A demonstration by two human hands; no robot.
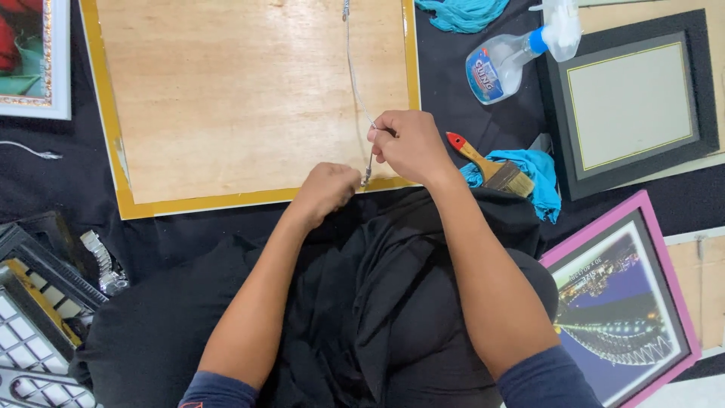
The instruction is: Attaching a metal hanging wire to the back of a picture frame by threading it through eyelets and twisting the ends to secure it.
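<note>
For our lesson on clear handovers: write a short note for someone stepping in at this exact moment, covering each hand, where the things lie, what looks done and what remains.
Left hand: closed near the lower gold edge of the gold-edged plywood frame back, at the thin metal hanging wire's lower end.
Right hand: pinching the same wire just above.
The wire runs up the board to its top edge.
Beside the right hand: red-handled wooden paintbrush on a turquoise cloth; clear spray bottle beyond.
Done: wire laid along the back.
Left: the lower end looks unfastened; hard to tell.
</note>
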